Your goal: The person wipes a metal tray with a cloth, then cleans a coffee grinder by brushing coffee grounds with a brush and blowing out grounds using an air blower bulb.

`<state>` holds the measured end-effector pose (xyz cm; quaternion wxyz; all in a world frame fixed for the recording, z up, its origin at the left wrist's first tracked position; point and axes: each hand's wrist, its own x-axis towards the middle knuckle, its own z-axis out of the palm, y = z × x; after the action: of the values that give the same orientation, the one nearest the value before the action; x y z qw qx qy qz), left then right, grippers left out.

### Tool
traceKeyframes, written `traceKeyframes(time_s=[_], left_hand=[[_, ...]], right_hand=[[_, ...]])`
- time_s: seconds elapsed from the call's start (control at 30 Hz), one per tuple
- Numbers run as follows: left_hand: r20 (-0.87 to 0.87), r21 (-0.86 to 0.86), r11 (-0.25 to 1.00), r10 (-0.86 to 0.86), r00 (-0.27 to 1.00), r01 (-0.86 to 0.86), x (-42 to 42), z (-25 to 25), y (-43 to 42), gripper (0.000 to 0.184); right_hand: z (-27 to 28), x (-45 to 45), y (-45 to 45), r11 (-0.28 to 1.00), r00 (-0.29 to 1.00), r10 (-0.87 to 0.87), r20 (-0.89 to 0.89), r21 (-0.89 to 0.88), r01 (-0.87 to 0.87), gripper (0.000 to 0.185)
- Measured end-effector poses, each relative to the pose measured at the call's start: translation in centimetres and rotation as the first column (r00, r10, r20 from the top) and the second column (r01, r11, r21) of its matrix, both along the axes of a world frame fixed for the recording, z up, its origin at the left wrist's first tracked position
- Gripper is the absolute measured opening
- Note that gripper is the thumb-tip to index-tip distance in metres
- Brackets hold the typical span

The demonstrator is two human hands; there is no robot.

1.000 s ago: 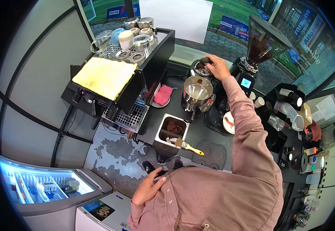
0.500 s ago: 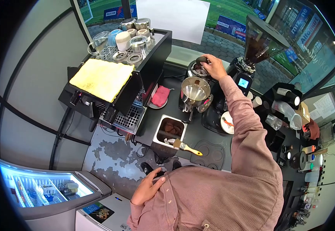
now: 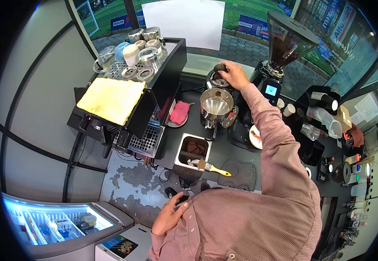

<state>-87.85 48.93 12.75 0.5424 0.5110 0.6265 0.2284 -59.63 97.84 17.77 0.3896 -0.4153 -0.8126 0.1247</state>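
In the head view, the right hand (image 3: 235, 75), at one o'clock, has its fingers closed on a black handle (image 3: 219, 68). The steel bowl (image 3: 216, 105) sits at six o'clock from that handle. At seven o'clock, the left hand (image 3: 169, 217) is empty, fingers loosely spread. A yellow cloth (image 3: 110, 100) lies at ten o'clock.

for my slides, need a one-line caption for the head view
Right hand on a black knob beyond a metal bowl, left hand low by the shirt, brush resting on a bin.
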Motion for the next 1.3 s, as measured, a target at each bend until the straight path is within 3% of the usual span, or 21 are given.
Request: traceKeyframes(time_s=[0.07,0.23,0.47,0.53,0.7,0.77,0.87,0.97,1.07,1.17,1.3], left_hand=[[0.001,0.003,1.000,-0.002,1.000,0.002,0.0,-0.3,-0.1,0.064],[0.012,-0.027,1.000,0.012,1.000,-0.012,0.1,-0.3,0.1,0.063],[-0.006,0.082,0.996,0.020,1.000,-0.019,0.2,-1.3,0.2,0.066],[0.014,-0.042,0.999,0.016,1.000,-0.015,0.5,-0.1,0.6,0.063],[0.004,0.005,1.000,0.010,1.000,-0.010,0.5,-0.7,0.6,0.067],[-0.013,0.038,0.999,0.004,1.000,-0.004,0.6,-0.9,0.7,0.069],[-0.003,0.022,1.000,0.002,1.000,-0.002,0.7,-0.7,0.9,0.070],[0.017,0.019,1.000,0.010,1.000,-0.011,0.7,-1.0,0.9,0.070],[0.009,0.028,1.000,-0.004,1.000,0.003,0.6,-1.4,0.9,0.070],[0.022,0.017,1.000,0.010,1.000,-0.011,0.6,-1.0,1.1,0.070],[0.011,0.036,0.999,-0.005,1.000,0.005,0.4,-1.4,1.3,0.069]], right_hand=[[-0.4,0.4,0.3,0.998,0.999,0.031,0.006,0.055,-0.031,0.029],[0.9,-0.1,-0.9,0.992,1.000,-0.029,-0.011,-0.122,0.028,0.029],[-1.1,1.2,-0.1,0.997,0.994,0.080,0.074,0.004,-0.081,0.028],[-0.6,1.1,-1.1,0.993,0.999,0.053,0.003,-0.103,-0.052,0.028],[-1.1,1.6,-0.3,0.999,1.000,0.015,0.011,-0.042,-0.015,0.031],[-1.5,1.7,0.1,0.990,0.995,0.023,-0.101,-0.135,-0.036,0.029],[-1.1,1.2,-0.4,0.981,0.993,0.020,-0.120,-0.189,-0.043,0.026],[-1.2,1.2,0.0,0.996,1.000,0.001,-0.007,-0.090,-0.002,0.026],[-1.6,1.3,0.3,0.997,1.000,-0.002,-0.031,-0.071,-0.001,0.027],[-0.8,1.1,-0.5,0.987,0.998,-0.009,-0.060,-0.162,-0.001,0.029],[-0.7,1.1,-0.3,0.991,1.000,-0.005,0.014,-0.134,0.007,0.031]])
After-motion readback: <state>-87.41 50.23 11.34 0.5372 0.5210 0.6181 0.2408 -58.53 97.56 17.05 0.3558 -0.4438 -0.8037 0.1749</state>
